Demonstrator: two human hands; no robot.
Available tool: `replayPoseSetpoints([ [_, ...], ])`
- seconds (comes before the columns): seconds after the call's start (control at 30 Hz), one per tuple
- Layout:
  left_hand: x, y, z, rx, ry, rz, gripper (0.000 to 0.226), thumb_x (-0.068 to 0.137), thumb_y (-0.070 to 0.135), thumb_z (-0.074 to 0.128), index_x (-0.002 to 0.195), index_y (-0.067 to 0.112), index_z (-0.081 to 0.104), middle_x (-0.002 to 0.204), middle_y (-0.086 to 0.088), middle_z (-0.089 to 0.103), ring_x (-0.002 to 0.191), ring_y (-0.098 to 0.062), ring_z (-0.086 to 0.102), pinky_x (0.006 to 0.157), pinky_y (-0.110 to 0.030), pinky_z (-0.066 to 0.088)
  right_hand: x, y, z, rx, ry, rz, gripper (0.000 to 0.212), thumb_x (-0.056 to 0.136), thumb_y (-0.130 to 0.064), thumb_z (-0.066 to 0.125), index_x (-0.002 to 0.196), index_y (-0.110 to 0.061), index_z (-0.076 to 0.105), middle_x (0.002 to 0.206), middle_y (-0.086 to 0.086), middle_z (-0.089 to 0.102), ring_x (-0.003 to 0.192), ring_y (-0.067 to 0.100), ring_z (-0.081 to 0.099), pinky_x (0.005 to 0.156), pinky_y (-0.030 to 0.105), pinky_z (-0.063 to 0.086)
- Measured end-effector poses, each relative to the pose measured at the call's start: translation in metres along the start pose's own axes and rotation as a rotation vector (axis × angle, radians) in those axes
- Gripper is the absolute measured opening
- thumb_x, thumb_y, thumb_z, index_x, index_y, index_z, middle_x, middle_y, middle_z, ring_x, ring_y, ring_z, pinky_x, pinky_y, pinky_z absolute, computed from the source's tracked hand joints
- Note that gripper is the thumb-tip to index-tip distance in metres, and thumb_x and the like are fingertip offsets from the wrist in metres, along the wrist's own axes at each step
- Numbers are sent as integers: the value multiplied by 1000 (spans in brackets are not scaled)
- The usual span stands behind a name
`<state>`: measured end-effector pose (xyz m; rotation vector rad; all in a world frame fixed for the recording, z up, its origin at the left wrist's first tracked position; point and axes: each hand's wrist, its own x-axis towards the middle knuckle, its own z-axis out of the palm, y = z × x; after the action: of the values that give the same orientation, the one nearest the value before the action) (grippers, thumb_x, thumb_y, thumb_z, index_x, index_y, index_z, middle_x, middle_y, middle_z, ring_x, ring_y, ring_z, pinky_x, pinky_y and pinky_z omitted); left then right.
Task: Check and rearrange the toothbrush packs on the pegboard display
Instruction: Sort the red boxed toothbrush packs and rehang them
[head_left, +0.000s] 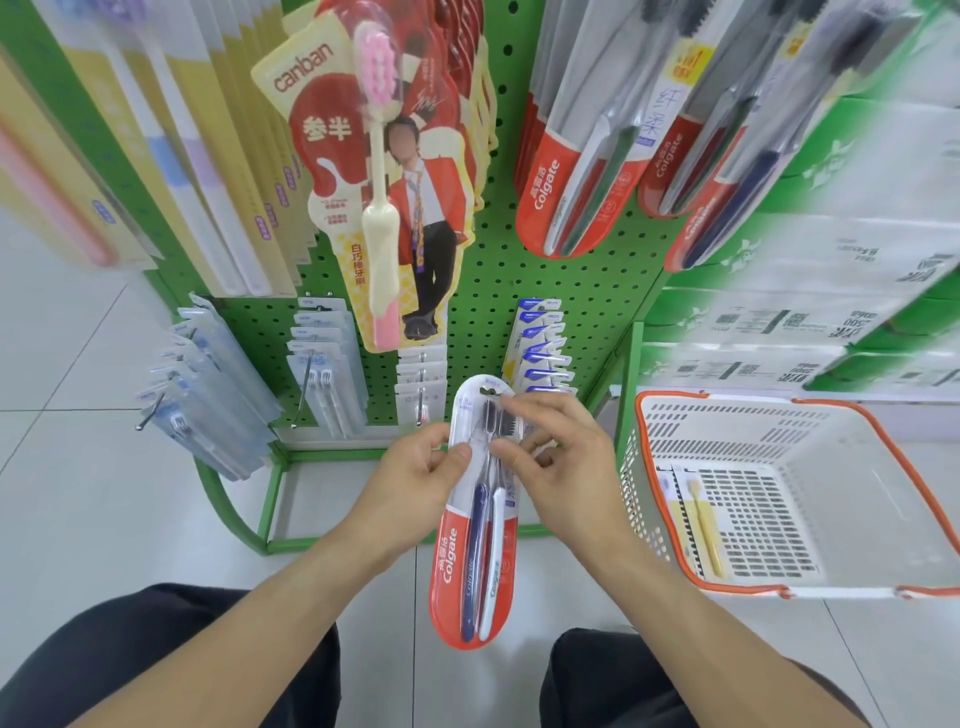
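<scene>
Colgate twin pack (475, 525) sits between your hands, low before the green pegboard (498, 291); it has a clear blister over two brushes, one navy and one white, and a red base printed "Colgate" in white; your left hand (415, 478) pinches its left edge with thumb on the front; your right hand (561, 452) grips the upper part, fingers curled over the bristle end; above hang more Colgate packs (576, 171) and a "canban" pack (363, 182); a white basket (779, 499) stands to your right.

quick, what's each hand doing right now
Left hand: holding the Colgate toothbrush pack by its left edge.
Right hand: fingers pinching the same pack near its top.
</scene>
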<state>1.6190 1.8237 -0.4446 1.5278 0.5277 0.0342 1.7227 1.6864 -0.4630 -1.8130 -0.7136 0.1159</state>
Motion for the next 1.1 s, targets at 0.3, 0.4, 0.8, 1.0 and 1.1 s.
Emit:
replayPoseSetpoints([
  [0.3, 1, -5, 3, -159, 133, -35, 23, 105, 11, 49, 113, 14, 70, 93, -9, 78, 77, -22, 74, 66, -27, 58, -5, 3, 10, -29, 111, -111, 15, 79, -5, 83, 87, -17, 81, 122, 2, 61, 101, 8, 60, 83, 17, 50],
  [0.4, 2, -4, 2, -209, 161, -24, 23, 104, 10, 49, 109, 15, 70, 91, -7, 79, 75, -20, 75, 63, -25, 56, -2, -2, 7, -66, 54, -17, 26, 80, -11, 84, 99, -25, 73, 128, -2, 49, 113, 3, 54, 86, 12, 47],
  [0.8, 1, -5, 7, -121, 213, 49, 21, 103, 9, 51, 116, 10, 67, 96, -10, 78, 90, -36, 74, 84, -50, 60, 6, -6, -7, 348, -371, 492, 38, 92, -6, 71, 124, -20, 58, 110, 10, 74, 84, 23, 72, 64, 38, 58],
  [1.0, -1, 1, 7, -151, 194, 80, 18, 101, 10, 55, 114, 15, 67, 93, -5, 79, 81, -26, 76, 68, -31, 62, 5, -13, -15, 333, -421, 440, 30, 91, -5, 72, 118, -16, 68, 103, 15, 75, 86, 33, 74, 69, 51, 62],
  [1.1, 0, 3, 6, -178, 183, 76, 17, 93, 14, 69, 109, 13, 68, 91, -7, 79, 80, -27, 76, 70, -34, 62, 6, -18, -16, 382, -431, 467, 26, 94, -9, 68, 120, -13, 68, 102, 17, 76, 86, 35, 74, 65, 44, 62],
])
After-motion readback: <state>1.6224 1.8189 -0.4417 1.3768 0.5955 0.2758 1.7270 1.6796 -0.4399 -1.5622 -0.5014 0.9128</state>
